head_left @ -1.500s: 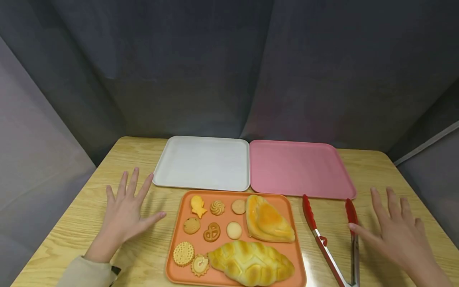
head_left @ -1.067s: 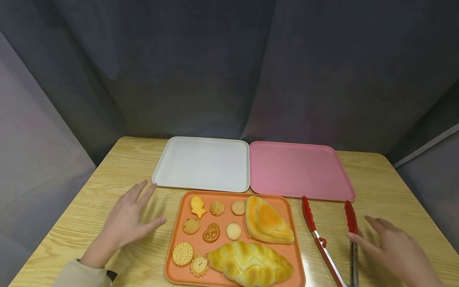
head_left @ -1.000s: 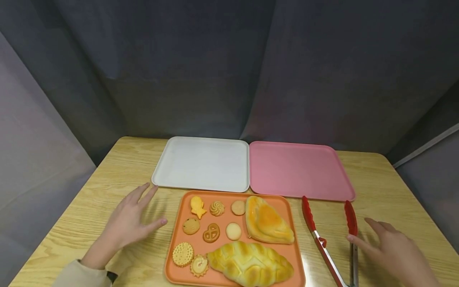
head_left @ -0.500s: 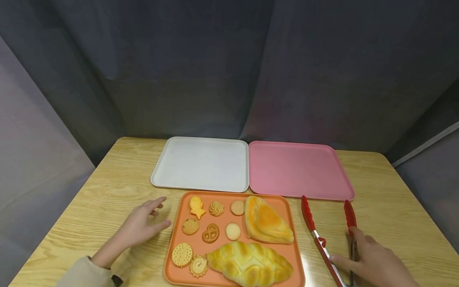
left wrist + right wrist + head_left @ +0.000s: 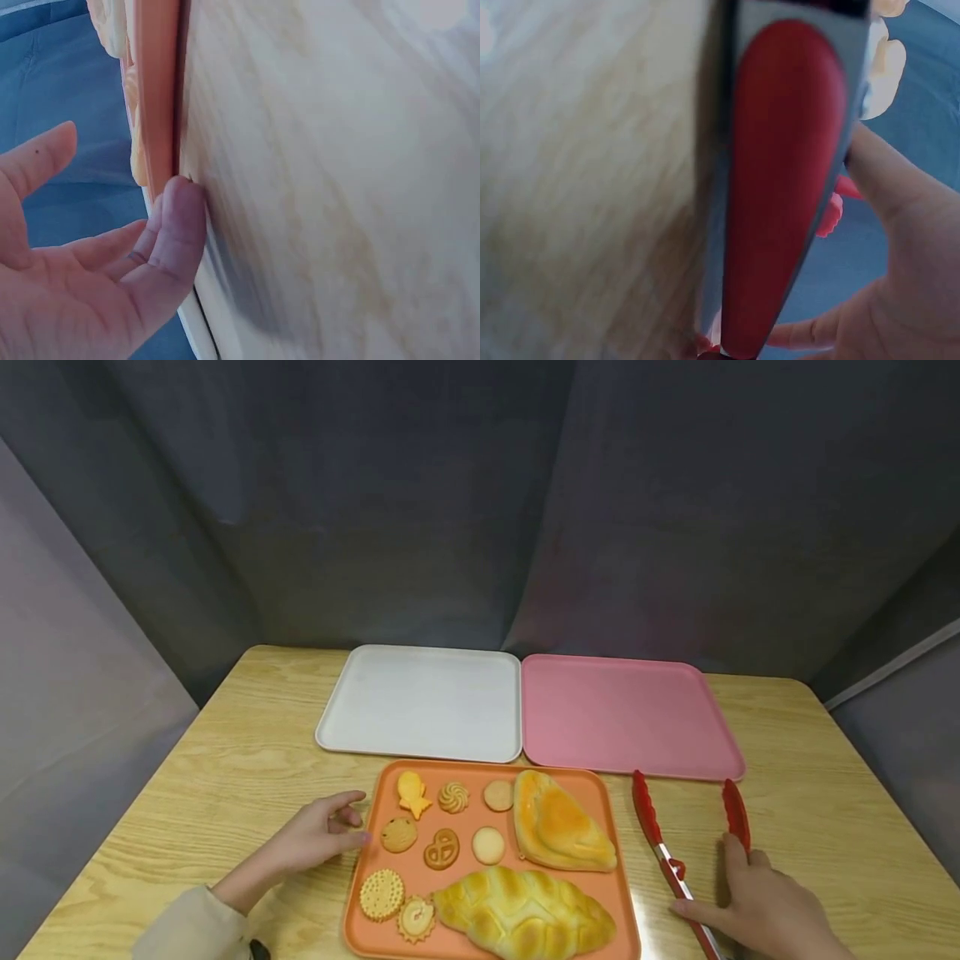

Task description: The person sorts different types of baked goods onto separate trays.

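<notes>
My right hand (image 5: 772,902) is over the red-and-steel tongs (image 5: 737,817) on the table, thumb against the left arm and fingers along the right one. The tongs' two arms stand spread. In the right wrist view the red handle (image 5: 784,180) fills the middle, with thumb and fingers reaching behind its edge. At the left edge of the orange tray (image 5: 358,893), my left hand (image 5: 311,835) has loosely bent fingers and its thumb tip right at the rim. In the left wrist view the left hand (image 5: 90,285) is next to the tray's side and holds nothing.
On the orange tray lie several small cookies, including a pretzel (image 5: 441,849), a triangular pastry (image 5: 558,827) and a large braided bread (image 5: 525,914). Behind it, a white tray (image 5: 420,702) and a pink tray (image 5: 630,714) stand side by side. Dark curtains (image 5: 420,510) enclose the table.
My spread left hand has lowered and moved right to the orange tray's edge, its fingers bending. My right hand has moved left from beside the tongs onto them. The trays and food stay put.
</notes>
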A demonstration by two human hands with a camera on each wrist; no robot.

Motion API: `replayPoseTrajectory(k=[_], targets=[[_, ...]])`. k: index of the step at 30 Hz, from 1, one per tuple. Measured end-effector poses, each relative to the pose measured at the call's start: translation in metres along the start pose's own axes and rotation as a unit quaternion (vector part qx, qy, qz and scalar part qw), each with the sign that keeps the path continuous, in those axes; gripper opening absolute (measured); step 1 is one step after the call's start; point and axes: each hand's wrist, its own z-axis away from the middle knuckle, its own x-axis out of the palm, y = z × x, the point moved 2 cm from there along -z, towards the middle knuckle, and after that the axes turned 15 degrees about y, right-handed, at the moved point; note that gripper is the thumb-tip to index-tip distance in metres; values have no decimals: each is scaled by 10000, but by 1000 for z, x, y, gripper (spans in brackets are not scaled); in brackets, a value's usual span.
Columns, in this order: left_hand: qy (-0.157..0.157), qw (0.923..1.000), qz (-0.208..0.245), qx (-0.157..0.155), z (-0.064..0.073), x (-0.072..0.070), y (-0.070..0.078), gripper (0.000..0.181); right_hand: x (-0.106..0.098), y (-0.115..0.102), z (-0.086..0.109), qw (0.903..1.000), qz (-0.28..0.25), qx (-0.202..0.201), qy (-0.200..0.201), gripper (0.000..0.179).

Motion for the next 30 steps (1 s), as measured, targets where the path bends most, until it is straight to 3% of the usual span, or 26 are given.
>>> replayPoseTrajectory(k=[9,13,18,20,26,30], targets=[[-154,9999,11,-38,-1,1,-2,70,2,16,6,9991,-166,-198,-344,112],[-161,9999,10,-24,-1,2,-2,70,2,33,9,9978,-340,-463,-319,106],[-206,9997,107,-79,-1,3,-1,70,4,45,12,9980,-280,-541,-192,112],[-215,9996,137,-120,-1,3,-1,70,6,46,12,9989,-177,-390,-204,114],[-254,9995,172,-87,-2,3,0,69,9,44,12,9980,-271,342,-452,97],[-281,9994,163,-81,-1,3,1,69,6,49,13,9979,-259,466,-369,93]])
